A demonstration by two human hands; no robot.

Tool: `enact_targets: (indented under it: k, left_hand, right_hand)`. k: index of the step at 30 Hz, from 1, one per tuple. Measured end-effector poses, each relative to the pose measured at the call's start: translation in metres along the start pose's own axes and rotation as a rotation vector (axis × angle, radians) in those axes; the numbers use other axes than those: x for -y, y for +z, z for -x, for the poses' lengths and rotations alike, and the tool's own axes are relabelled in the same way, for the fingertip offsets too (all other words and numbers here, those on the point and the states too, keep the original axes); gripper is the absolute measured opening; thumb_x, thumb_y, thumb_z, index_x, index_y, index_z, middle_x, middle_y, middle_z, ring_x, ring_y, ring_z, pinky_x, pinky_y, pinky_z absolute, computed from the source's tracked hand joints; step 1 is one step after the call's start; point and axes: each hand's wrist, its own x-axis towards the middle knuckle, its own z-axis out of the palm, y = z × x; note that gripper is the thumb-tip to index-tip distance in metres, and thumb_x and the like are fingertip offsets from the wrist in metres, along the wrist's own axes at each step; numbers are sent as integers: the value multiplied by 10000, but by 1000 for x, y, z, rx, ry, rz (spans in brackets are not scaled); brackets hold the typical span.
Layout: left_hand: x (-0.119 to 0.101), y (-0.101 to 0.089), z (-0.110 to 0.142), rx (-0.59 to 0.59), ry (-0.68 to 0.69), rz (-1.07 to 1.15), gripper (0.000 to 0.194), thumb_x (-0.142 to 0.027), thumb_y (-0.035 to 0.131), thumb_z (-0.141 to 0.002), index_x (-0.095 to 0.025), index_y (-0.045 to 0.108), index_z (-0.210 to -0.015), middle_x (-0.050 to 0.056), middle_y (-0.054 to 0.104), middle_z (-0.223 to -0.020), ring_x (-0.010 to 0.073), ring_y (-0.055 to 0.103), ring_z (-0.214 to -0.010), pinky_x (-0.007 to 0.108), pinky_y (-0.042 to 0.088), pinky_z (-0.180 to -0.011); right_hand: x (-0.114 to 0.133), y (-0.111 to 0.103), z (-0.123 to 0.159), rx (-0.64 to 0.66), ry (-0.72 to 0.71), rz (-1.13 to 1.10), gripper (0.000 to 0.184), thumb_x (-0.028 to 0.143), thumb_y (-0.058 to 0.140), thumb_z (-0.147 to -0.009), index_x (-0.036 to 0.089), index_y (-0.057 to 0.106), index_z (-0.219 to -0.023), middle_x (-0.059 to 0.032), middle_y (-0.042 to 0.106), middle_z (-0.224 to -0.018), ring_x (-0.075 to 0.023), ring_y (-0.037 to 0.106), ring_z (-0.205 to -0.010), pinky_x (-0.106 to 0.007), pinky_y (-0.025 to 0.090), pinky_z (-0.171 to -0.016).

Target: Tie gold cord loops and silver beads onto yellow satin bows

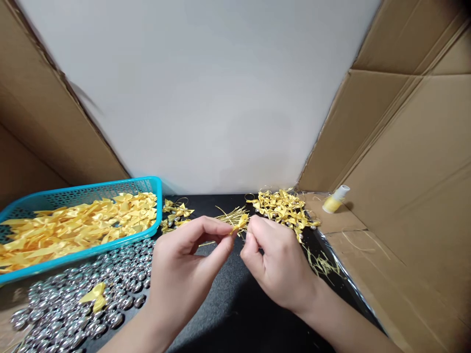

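Observation:
Between thumb and forefinger, my left hand (191,262) pinches a small yellow ribbon bow (241,223) over the black mat (221,306). My right hand (277,260) is closed right beside the bow, thumb pressed against the curled forefinger. What lies inside that pinch is too small or hidden to make out. Just beyond my fingers is a bundle of gold wire ties (231,214). Left of my left hand spread many shiny silver beads (127,279), with one loose yellow bow (96,296) lying on them.
A turquoise basket (159,203) full of yellow bows stands at left. Beaded bows (281,208) are heaped at the back right, with a smaller group (178,211) at the back left. Wire scraps (324,264) and a spool of yellow thread (334,201) lie right. Cardboard walls (415,162) flank the mat.

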Motion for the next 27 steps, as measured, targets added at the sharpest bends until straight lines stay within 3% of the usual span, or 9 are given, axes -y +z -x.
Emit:
enact_targets:
  k: [8,18,27]
  left_hand:
    - [5,3,7,-48,81,52,193,-51,688,-766,-239,668,-802,-67,722,-798,67,681,-743,127,565,-731]
    - [12,6,16,-57,230,-37,255,-19,694,-765,-237,660,-895,-32,719,-881,100,685,-810,197,563,-774]
    - [7,7,20,-65,331,-62,288,-5,710,-741,-238,655,-902,-27,735,-872,119,699,-763,219,571,-711]
  right_hand:
    - [-3,10,2,-119,-87,-8,234,85,375,-855,217,332,-667,26,407,-592,-110,400,-529,-253,315,-512]
    - [-5,13,3,-146,-125,-47,214,86,359,-848,226,337,-686,16,423,-598,-127,405,-545,-264,331,-519]
    - [-8,15,2,-155,-157,-139,200,96,369,-867,219,375,-709,11,451,-626,-133,433,-577,-258,372,-547]
